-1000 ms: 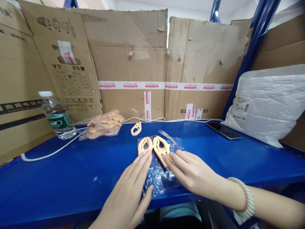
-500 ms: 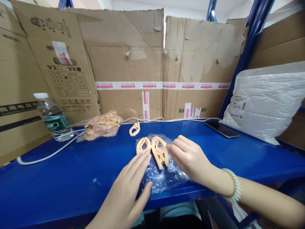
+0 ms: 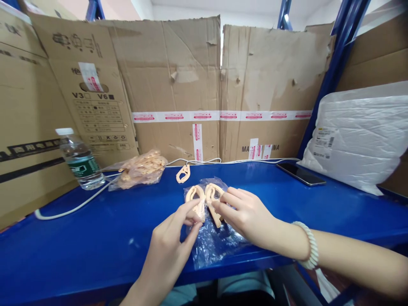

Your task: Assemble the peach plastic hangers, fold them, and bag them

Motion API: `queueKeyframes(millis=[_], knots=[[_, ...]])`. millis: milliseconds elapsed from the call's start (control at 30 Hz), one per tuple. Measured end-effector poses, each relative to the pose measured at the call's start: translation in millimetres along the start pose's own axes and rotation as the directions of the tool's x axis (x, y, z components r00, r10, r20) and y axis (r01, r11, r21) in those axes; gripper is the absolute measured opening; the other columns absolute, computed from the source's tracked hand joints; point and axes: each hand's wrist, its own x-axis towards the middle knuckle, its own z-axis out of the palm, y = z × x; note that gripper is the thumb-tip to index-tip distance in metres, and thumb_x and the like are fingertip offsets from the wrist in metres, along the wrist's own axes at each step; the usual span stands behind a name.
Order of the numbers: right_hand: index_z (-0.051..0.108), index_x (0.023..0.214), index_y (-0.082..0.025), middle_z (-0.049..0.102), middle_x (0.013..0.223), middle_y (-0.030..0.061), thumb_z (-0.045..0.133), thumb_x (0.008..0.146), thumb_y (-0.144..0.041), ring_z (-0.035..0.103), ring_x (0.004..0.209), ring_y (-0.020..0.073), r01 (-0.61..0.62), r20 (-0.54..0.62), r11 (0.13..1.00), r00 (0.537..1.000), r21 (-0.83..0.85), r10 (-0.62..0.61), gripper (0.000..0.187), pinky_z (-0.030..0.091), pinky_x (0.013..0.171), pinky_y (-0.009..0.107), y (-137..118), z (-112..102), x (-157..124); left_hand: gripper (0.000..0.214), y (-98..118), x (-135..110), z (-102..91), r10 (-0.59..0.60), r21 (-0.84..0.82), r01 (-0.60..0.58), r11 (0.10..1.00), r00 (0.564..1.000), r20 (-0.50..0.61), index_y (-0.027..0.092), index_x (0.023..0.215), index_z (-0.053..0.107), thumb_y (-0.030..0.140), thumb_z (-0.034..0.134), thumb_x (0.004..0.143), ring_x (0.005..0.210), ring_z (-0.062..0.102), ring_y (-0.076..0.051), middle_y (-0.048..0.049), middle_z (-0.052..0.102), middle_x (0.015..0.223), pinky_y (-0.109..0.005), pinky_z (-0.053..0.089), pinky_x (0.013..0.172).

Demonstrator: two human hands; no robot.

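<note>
Two beige pieces that look like folding hangers lie side by side on a clear plastic bag, partly inside it. My left hand is at the lower end of the left folding hanger, thumb and fingers closed in a pinch there. Over the right folding hanger is my right hand, its bent fingers closed on that piece's right side and hiding part of it. Just behind them, a single beige folding hanger lies loose on the blue table.
At the back left stand a water bottle and a bag of several beige pieces. A white cable runs along the back. On the right are a phone and a white wrapped package. Cardboard sheets wall the back.
My left hand's stretched fingers have curled into a pinch at the left hanger. My right hand has shifted slightly left and down over the right hanger. The view has shifted a little.
</note>
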Motion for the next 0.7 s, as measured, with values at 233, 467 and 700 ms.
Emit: queueKeyframes(millis=[233, 467, 700], knots=[[0.067, 0.086, -0.012, 0.058, 0.072, 0.0052, 0.046, 0.092, -0.008, 0.046, 0.067, 0.0164, 0.025, 0.018, 0.997, 0.999, 0.067, -0.026, 0.022, 0.036, 0.058, 0.029, -2, -2, 11, 0.019, 6, -3, 2.3, 0.170, 0.065, -0.172, 0.983, 0.984, 0.045, 0.019, 0.106, 0.058, 0.010, 0.052, 0.090, 0.075, 0.065, -0.014, -0.0025, 0.067, 0.085, -0.025, 0.054, 0.067], [0.069, 0.086, -0.013, 0.065, 0.079, 0.0077, 0.054, 0.090, -0.017, 0.054, 0.078, 0.0177, 0.025, 0.119, 0.958, 0.991, 0.285, -0.061, 0.016, 0.047, 0.071, 0.031, -3, -20, 18, 0.018, 9, -5, 5.3, 0.174, 0.174, -0.173, 0.969, 0.985, 0.009, 0.018, 0.102, 0.063, 0.012, 0.048, 0.093, 0.075, 0.063, -0.013, -0.0050, 0.062, 0.090, -0.023, 0.052, 0.065], [0.068, 0.102, -0.010, 0.071, 0.096, 0.0093, 0.055, 0.086, -0.014, 0.062, 0.088, 0.0174, -0.193, 0.263, 0.904, 0.960, 0.381, 0.094, 0.021, 0.047, 0.084, 0.031, 74, 34, 80, 0.016, 8, -5, 4.5, 0.211, 0.194, -0.202, 0.960, 0.977, -0.023, 0.017, 0.095, 0.064, 0.008, 0.052, 0.090, 0.084, 0.063, -0.018, -0.0063, 0.066, 0.092, -0.031, 0.052, 0.076]])
